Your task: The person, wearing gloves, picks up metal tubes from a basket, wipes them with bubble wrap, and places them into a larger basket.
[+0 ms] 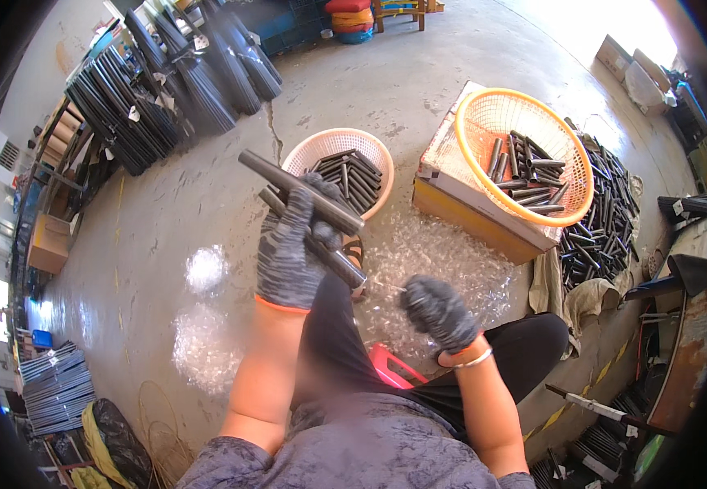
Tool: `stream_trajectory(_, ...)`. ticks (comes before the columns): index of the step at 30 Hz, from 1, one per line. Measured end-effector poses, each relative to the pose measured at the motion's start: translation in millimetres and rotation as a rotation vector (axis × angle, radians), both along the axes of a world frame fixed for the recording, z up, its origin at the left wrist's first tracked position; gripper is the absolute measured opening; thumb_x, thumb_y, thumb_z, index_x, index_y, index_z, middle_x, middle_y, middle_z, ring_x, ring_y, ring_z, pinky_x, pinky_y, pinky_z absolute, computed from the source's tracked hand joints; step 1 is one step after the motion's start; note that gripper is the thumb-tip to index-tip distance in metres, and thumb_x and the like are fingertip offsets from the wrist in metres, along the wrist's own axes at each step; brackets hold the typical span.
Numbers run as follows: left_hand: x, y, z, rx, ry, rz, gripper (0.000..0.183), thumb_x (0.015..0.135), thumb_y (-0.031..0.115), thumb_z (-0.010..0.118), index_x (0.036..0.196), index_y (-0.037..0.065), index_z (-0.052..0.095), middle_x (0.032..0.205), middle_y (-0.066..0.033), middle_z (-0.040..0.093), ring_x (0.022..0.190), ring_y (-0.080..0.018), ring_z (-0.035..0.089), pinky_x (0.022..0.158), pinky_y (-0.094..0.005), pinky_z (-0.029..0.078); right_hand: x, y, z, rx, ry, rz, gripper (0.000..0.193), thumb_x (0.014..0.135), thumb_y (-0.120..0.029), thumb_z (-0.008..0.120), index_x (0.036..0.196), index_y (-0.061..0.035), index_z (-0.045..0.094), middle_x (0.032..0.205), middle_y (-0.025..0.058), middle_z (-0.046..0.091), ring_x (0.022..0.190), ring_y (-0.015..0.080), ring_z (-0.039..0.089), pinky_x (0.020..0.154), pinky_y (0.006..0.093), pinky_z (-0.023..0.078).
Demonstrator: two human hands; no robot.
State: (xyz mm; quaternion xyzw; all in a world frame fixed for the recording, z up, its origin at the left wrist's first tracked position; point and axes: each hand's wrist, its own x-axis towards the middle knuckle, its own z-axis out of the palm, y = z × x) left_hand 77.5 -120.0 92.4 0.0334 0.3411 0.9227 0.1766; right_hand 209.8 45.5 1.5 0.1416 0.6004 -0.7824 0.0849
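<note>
My left hand [288, 253], in a grey striped glove, is wrapped round two dark metal tubes. The upper tube [333, 212] slants across the fingers, and the lower tube [340, 265] runs roughly parallel beneath it. To the right and nearer me, my gloved right hand [439, 314] is closed, apart from the tubes. Something thin and pale sticks out from its finger side toward the lower tube's end; its kind is too small to tell. Beyond my left hand a pale pink basket [380, 147] holds several dark tubes.
An orange basket [588, 191] with tubes rests on a cardboard box [472, 218]. Right of it lies a large pile of tubes [602, 220] on sacking. Clear plastic bits [476, 265] litter the floor, with smaller heaps [203, 338] at left. Long rod bundles [113, 106] stand far left.
</note>
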Motion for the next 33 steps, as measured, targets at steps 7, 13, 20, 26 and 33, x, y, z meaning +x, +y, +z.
stream_trajectory(7,-15,-1,-35,0.006,-0.117,0.177,0.026,0.088,0.025,0.058,0.101,0.003,0.055,0.077,-0.0040,0.055,0.057,-0.0079,0.047,0.053,-0.0210,0.040,34,86,-22,0.521,0.170,-0.219,0.014,0.089,-0.012,0.056,0.098,-0.0016,0.059,0.090,0.0079,0.062,0.079,0.0189,0.058,0.072,0.0307,0.047)
stream_trajectory(13,-65,-66,-13,-0.081,0.203,0.432,0.029,0.089,0.030,0.056,0.101,0.003,0.055,0.067,0.0033,0.046,0.054,-0.0038,0.036,0.051,-0.0212,0.036,117,206,-59,0.764,0.099,-0.704,0.015,0.091,-0.012,0.051,0.098,-0.0015,0.059,0.089,0.0058,0.060,0.077,0.0155,0.056,0.069,0.0294,0.047)
stream_trajectory(20,-26,-9,-20,-0.013,0.015,0.171,0.031,0.091,0.026,0.055,0.108,0.001,0.053,0.079,-0.0025,0.054,0.058,-0.0064,0.044,0.055,-0.0243,0.041,38,91,8,1.307,0.138,-0.060,0.063,0.065,-0.003,0.075,0.122,-0.0062,0.049,0.098,0.0069,0.058,0.066,0.0127,0.052,0.062,0.0270,0.047)
stream_trajectory(26,-25,-4,-17,-0.050,-0.022,0.216,0.031,0.090,0.027,0.055,0.109,0.002,0.053,0.080,-0.0019,0.054,0.059,-0.0066,0.046,0.054,-0.0242,0.042,22,63,44,0.868,0.094,-0.342,0.066,0.061,0.000,0.077,0.121,-0.0047,0.050,0.097,0.0053,0.059,0.063,0.0096,0.048,0.059,0.0233,0.045)
stream_trajectory(33,19,39,-54,0.011,-0.266,-0.085,0.022,0.085,0.023,0.062,0.095,0.005,0.057,0.086,-0.0057,0.059,0.071,-0.0116,0.056,0.061,-0.0210,0.047,25,26,13,0.565,0.212,-0.098,0.031,0.070,-0.001,0.072,0.098,-0.0039,0.059,0.069,0.0043,0.060,0.063,0.0100,0.055,0.059,0.0250,0.046)
